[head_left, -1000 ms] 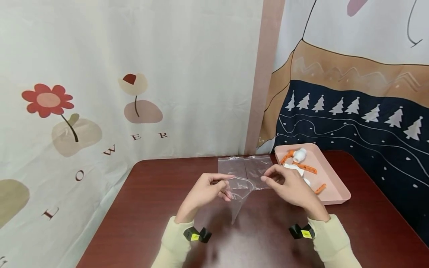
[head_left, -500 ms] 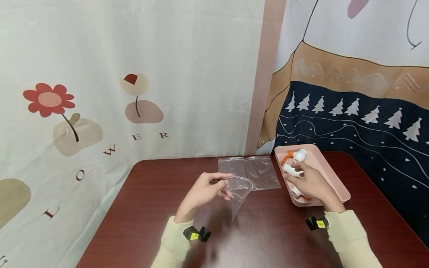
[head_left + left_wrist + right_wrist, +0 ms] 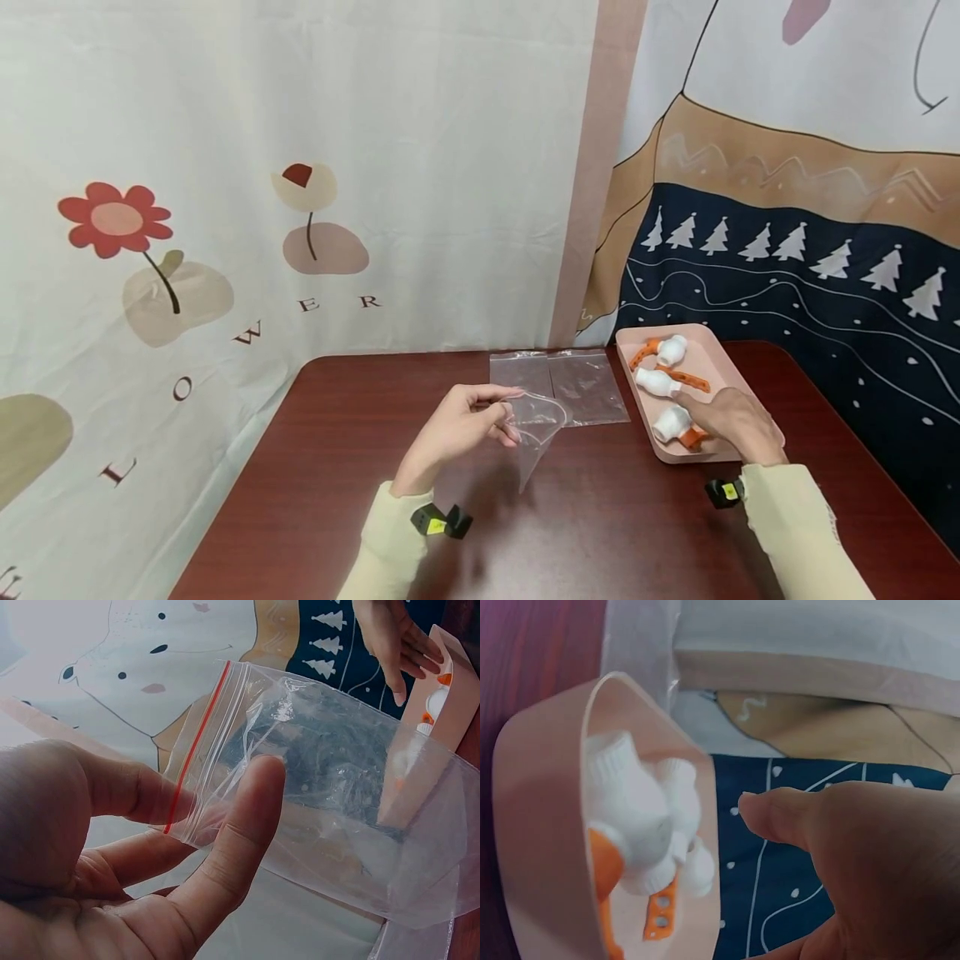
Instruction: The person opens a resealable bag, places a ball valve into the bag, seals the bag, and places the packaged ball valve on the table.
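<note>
Fingers of the left hand [image 3: 468,419] pinch the bag [image 3: 538,417] at its zip end, just below the frame's centre. The right hand [image 3: 731,417] has moved from beside it to the tray [image 3: 708,357], right of centre, fingers loosely extended; work now seems centred on the white pieces [image 3: 657,382] there.

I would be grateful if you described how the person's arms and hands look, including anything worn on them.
The left sleeve and right sleeve are pale yellow and reach the wrists. Near each cuff sits a small black device, the left device and right device, each with a yellow label too small to read. The left hand and right hand wear no gloves.
</note>
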### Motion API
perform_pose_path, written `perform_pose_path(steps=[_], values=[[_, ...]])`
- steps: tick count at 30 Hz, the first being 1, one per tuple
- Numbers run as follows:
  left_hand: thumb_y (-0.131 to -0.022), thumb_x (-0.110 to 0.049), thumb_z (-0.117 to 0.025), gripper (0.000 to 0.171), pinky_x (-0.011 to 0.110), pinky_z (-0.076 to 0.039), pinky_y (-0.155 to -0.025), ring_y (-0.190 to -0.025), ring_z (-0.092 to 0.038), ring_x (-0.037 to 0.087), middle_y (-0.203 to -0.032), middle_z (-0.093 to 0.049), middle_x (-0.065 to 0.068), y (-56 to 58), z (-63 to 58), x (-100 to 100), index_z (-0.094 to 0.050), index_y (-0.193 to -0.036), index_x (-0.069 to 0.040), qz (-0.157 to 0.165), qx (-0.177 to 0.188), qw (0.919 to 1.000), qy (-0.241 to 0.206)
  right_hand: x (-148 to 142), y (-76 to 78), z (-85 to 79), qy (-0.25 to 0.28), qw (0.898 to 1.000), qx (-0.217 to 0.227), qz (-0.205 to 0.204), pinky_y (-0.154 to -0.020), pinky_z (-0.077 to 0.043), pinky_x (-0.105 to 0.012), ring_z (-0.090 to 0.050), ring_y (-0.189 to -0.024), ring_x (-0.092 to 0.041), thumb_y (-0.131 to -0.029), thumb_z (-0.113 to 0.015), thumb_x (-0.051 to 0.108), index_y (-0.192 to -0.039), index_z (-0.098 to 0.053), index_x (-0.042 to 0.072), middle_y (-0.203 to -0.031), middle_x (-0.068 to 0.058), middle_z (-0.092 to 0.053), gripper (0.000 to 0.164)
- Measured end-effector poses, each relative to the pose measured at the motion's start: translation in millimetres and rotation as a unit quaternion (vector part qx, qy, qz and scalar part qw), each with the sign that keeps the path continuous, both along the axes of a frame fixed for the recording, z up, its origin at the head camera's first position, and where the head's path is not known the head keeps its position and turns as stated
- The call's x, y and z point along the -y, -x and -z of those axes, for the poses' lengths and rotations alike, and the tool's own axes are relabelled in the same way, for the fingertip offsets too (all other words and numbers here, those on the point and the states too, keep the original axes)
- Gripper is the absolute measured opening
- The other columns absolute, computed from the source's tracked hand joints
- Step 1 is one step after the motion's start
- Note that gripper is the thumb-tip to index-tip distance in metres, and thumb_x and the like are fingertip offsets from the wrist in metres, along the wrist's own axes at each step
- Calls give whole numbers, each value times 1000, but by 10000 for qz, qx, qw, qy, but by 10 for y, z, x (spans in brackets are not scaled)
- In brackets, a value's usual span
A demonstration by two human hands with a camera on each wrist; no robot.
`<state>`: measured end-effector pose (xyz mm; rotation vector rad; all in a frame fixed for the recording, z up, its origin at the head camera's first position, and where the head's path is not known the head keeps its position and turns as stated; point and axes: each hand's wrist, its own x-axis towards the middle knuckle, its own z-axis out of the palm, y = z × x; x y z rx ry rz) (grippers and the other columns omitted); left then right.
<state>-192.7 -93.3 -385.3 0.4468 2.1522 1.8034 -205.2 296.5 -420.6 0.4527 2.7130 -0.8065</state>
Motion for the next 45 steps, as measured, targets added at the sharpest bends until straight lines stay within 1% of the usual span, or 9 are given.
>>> perform_pose_path(steps=[4, 8, 11, 18, 20, 27, 34, 40, 45], values=[[-97, 3, -54, 36, 55, -62, -80, -69, -74, 18, -79, -73, 13, 6, -5, -3, -66, -131, 4, -4, 10, 10000, -2, 0, 52, 52, -144, 9995, 264, 84, -62, -43, -32, -57, -73, -23, -95, -47, 70, -87, -63, -2, -71, -10, -57, 75], [-97, 4, -53, 35, 54, -62, -79, -69, -74, 17, -82, -73, 18, 14, 2, -8, -65, -130, 5, 18, -14, 10000, -5, 16, 133, 106, -248, 9983, 472, 228, -66, -44, -33, -55, -80, -25, -92, -46, 78, -105, -61, -10, -80, -12, -53, 89], [-98, 4, -53, 35, 53, -63, -78, -70, -74, 17, -84, -73, 20, 17, 7, -15, -65, -130, 6, 62, -11, 10000, -7, 26, 178, 138, 198, 9972, 536, 479, -69, -48, -32, -55, -90, -28, -88, -51, 80, -125, -53, -13, -91, -15, -55, 100], [-98, 4, -53, 35, 48, -64, -77, -70, -74, 17, -84, -72, 19, 14, 29, -5, -65, -131, 6, 101, -21, 9999, 8, 102, 240, 216, 592, 9934, 373, 913, -66, -55, -31, -53, -98, -34, -81, -66, 77, -141, -40, -12, -107, -23, -53, 110], [-98, 4, -53, 35, 46, -64, -75, -70, -74, 17, -84, -72, 19, 11, 38, 2, -64, -131, 7, 117, -52, 9999, 14, 118, 251, 233, 638, 9919, 366, 1034, -66, -55, -31, -51, -100, -35, -82, -69, 72, -141, -39, -13, -109, -24, -50, 108], [-98, 4, -51, 36, 50, -64, -76, -70, -74, 19, -84, -71, 17, 19, 64, -10, -63, -132, 8, 201, -102, 9997, -13, 97, 279, 259, 154, 9973, 398, 593, -63, -50, -31, -54, -89, -32, -88, -67, 56, -118, -55, -16, -95, -22, -55, 79], [-97, 5, -51, 36, 56, -62, -78, -69, -74, 17, -83, -71, 16, 17, 56, -14, -63, -131, 8, 192, -96, 9998, -49, 88, 290, 277, 260, 9972, 279, 647, -68, -51, -35, -51, -93, -35, -84, -71, 51, -120, -50, -19, -100, -25, -53, 81], [-97, 5, -52, 37, 51, -63, -76, -68, -74, 17, -83, -71, 15, 8, 40, 5, -63, -131, 8, 152, -113, 9998, -6, 75, 283, 285, 385, 9977, 98, 551, -69, -50, -35, -51, -94, -34, -83, -72, 50, -118, -51, -16, -100, -23, -56, 78], [-97, 4, -52, 37, 44, -65, -74, -69, -74, 17, -83, -71, 14, -1, 12, 16, -64, -132, 7, 118, -91, 9999, 18, 37, 235, 246, 641, 9962, 81, 591, -70, -50, -36, -49, -98, -36, -84, -72, 55, -123, -46, -15, -103, -23, -53, 83]])
